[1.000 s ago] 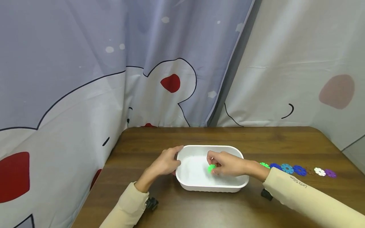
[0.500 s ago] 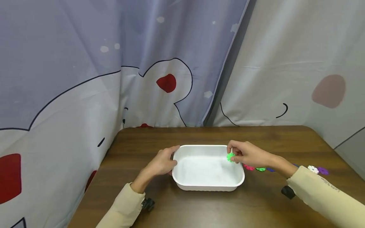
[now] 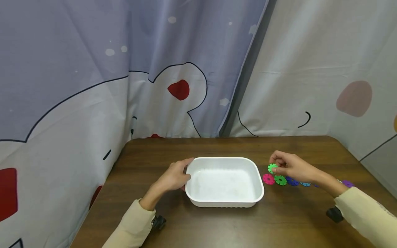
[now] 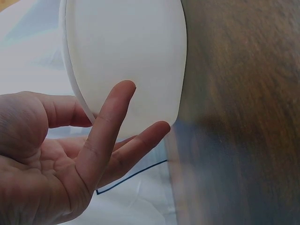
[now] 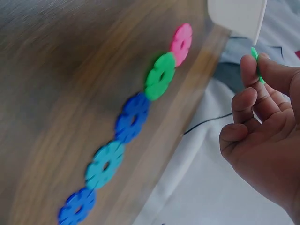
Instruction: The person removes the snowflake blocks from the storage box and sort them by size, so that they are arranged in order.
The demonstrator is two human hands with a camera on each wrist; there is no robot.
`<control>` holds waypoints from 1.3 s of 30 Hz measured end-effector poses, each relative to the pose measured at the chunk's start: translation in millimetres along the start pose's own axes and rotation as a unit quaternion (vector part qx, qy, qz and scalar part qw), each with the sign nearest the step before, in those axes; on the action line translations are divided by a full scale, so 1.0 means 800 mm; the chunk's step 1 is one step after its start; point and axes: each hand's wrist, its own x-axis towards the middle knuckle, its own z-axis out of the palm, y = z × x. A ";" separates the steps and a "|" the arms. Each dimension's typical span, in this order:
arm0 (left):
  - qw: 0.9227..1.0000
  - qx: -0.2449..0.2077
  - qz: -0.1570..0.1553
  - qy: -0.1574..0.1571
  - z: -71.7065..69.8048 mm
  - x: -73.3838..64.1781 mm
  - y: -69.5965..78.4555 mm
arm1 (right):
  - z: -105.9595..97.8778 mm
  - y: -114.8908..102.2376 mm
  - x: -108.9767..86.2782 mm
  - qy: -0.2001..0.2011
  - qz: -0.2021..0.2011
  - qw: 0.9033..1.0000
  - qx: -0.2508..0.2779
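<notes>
My left hand (image 3: 174,176) grips the left end of a white plastic tub (image 3: 224,181). In the left wrist view its thumb is at the rim and its fingers lie along the outer wall (image 4: 126,42). To the right of the tub, my right hand (image 3: 291,166) pinches a bright green notched flower-shaped disc (image 3: 272,166) between thumb and index finger. That disc is held above a row of similar discs: pink (image 3: 268,178), darker green (image 3: 280,180), blue (image 3: 292,181) and light blue (image 3: 305,184). My right forearm hides part of the row.
A purple disc (image 3: 347,183) lies at the row's right end. Everything rests on a brown wooden table (image 3: 223,227). Printed curtains (image 3: 173,113) hang behind the table and at its sides. A dark wrist device (image 3: 335,214) sits under the right sleeve.
My right hand has moved right, out of the tub and past its rim, carrying the green disc over the row. My left hand keeps its grip on the tub. The view has shifted slightly.
</notes>
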 end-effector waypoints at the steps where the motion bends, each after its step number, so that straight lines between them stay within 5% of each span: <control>1: 1.000 0.001 -0.001 0.000 0.000 0.000 0.000 | -0.003 0.003 -0.004 0.001 0.003 1.000 0.001; 24: 1.000 0.006 -0.007 0.004 0.002 -0.001 0.005 | -0.045 0.081 -0.078 0.087 -0.011 0.993 -0.079; 39: 1.000 0.016 -0.008 0.006 0.001 -0.002 0.003 | -0.085 0.137 -0.142 0.124 0.077 0.987 -0.069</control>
